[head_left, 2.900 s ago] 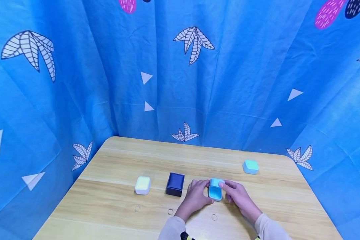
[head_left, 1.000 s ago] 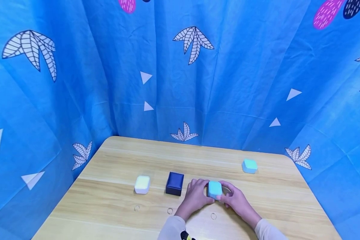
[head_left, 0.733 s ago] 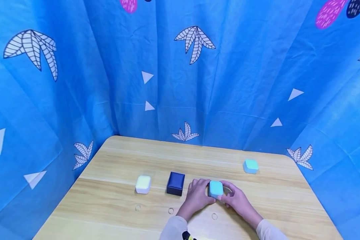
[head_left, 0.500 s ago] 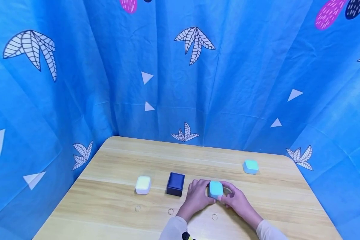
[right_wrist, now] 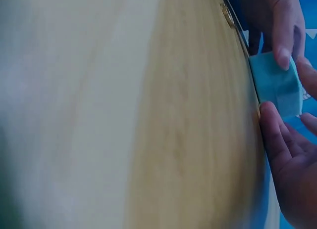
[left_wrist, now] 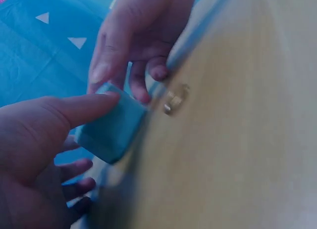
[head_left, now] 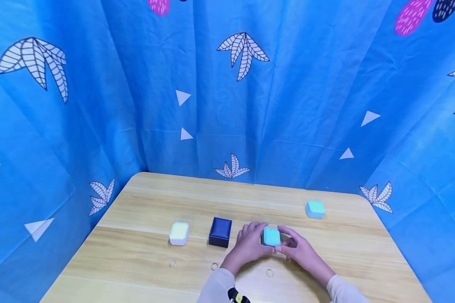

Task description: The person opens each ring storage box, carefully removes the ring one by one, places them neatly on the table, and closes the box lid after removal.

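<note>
A turquoise ring box (head_left: 271,237) with its lid down stands on the wooden table between both hands. My left hand (head_left: 248,244) pinches it from the left, thumb across the front side and index finger at the back. From the right, my right hand (head_left: 299,250) holds the same box with its thumb at the front corner and fingers behind. In the left wrist view the left thumb lies on the box's side (left_wrist: 111,132), while several left fingers are off it. The inside of the box is hidden. A thin ring (head_left: 267,274) lies in front of it, nearest the hands.
To the left stand a dark blue box (head_left: 220,230) and a white box (head_left: 179,233), each with a ring in front. A second turquoise box (head_left: 315,209) sits at the back right. A blue curtain (head_left: 242,109) hangs behind the table (head_left: 144,202).
The ring box's lid was raised 2.9 seconds ago and is now down. My left thumb has slid right along the box's front, and the left fingers have lifted slightly.
</note>
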Available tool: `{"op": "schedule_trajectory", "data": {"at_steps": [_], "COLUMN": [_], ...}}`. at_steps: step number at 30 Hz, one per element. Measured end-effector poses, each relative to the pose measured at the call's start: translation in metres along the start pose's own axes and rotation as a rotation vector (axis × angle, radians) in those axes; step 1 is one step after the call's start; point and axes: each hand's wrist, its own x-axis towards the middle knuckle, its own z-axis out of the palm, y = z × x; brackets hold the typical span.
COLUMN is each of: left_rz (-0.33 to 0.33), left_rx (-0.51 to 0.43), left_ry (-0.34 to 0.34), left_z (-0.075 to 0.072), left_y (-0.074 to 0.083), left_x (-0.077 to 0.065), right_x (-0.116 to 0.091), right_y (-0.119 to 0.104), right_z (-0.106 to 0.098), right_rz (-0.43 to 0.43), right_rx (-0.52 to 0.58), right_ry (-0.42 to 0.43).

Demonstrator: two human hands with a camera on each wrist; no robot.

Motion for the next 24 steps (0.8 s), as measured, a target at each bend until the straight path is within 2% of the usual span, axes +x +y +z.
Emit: {"op": "schedule_trajectory", "data": {"at_steps": [6, 15, 19, 24], "left_rz": [-0.009, 0.024, 0.047, 0.072], "left_rx": [-0.012, 0.080, 0.120, 0.177], "left_ry": [-0.066, -0.111, -0.128, -0.116], "left_z": [-0.007, -0.006, -0.004, -0.001], "left_y": [0.015, 0.038, 0.052, 0.068], "left_x": [0.004, 0.020, 0.030, 0.045], "right_x": [-0.003, -0.007, -0.009, -0.005], "right_y": [0.001, 0.009, 0.012, 0.017], "right_z": [-0.011, -0.037, -0.050, -0.068], "right_rz": [-0.021, -0.167, -0.159, -0.156], "right_rx": [-0.043, -0.302, -0.350, -0.383], "right_ry": [0.078, 0.204, 0.242, 0.264]}}
